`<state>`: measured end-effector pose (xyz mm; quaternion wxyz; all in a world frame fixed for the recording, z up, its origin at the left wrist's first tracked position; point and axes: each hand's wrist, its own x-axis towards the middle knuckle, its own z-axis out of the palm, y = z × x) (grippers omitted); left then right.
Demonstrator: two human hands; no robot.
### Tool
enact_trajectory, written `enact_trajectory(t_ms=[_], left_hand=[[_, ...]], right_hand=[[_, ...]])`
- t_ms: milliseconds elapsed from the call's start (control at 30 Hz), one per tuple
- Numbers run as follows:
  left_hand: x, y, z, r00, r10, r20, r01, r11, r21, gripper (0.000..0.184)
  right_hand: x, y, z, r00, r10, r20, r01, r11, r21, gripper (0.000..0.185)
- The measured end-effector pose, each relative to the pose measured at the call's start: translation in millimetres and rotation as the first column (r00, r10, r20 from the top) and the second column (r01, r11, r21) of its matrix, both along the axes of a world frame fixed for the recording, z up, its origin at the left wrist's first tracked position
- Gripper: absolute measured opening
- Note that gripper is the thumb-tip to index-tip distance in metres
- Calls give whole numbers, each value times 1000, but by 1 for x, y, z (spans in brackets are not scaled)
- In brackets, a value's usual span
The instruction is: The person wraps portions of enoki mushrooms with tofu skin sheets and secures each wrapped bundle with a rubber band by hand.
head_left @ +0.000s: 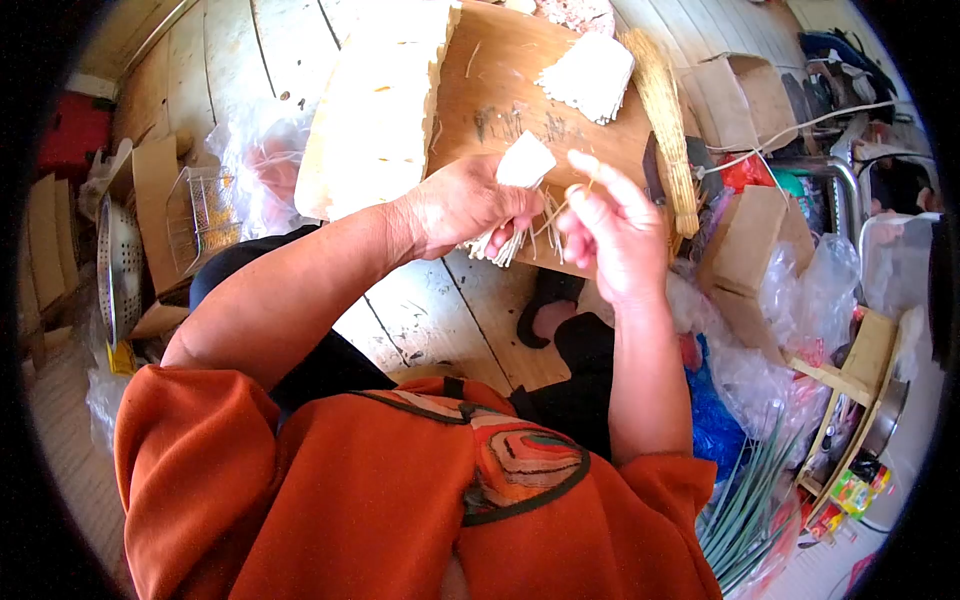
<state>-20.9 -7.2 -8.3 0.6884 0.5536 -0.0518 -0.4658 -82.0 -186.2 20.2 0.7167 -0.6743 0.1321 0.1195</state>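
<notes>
A small white bundle (525, 160) with thin pale stalks hanging below it is held in my left hand (465, 205), its fingers wrapped round it. Just to the right, my right hand (620, 235) pinches a thin brownish strand (556, 212) between thumb and finger, close to the stalks. Both hands are over the near edge of a wooden board (490, 95). A larger white bundle (590, 78) with a frayed edge lies on the board's far right. To the left, a big pale slab or box (375, 110) covers part of the board.
A straw whisk (665, 130) lies along the board's right side. Cardboard boxes (755, 240), plastic bags and green onions (750, 515) are at the right. A wire basket (205, 215), a metal colander (120, 268) and a clear bag (265, 150) stand left.
</notes>
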Motion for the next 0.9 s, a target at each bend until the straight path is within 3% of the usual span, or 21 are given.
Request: enact_trajectory(t_ms=[33,67,100,167,233,300,333,433,467,533,667,733,900], left_hand=[[-1,1,2,998,-40,-58,40,999,5,15],[-2,2,0,993,-103,-61,102,995,-21,16],[-2,2,2,993,-104,-62,103,994,-21,16],[-4,4,6,946,-322,33,320,945,62,16],[-3,3,3,919,-389,59,381,917,119,15],[-2,4,5,839,-520,158,484,847,218,16],[-1,4,7,829,-538,150,494,832,253,19],[4,4,18,773,-618,144,540,759,364,26],[2,4,18,773,-619,142,541,758,364,26],[-2,3,18,738,-562,374,375,802,464,39],[-5,2,12,756,-525,390,296,806,512,54],[-6,2,15,724,-545,423,306,803,511,59],[-4,7,16,705,-539,460,302,816,493,59]], right_hand=[[2,1,3,999,-6,41,14,983,-184,46],[2,2,6,999,45,9,-42,972,-233,53],[0,4,2,999,44,8,-41,972,-233,53],[-4,8,-10,968,177,179,-131,962,-239,49],[-4,4,-9,975,200,96,-182,968,-170,41],[-5,1,-9,921,388,26,-368,890,-268,35],[-6,3,-14,925,368,94,-334,906,-260,25],[-2,3,-7,923,377,76,-352,907,-233,22],[0,4,-4,923,377,75,-352,907,-231,22],[2,5,1,920,390,35,-360,878,-314,20],[-2,10,-5,935,351,41,-329,906,-265,22],[-4,12,-5,936,350,-47,-353,933,-72,24],[-5,12,-13,937,349,-23,-348,927,-141,27]])
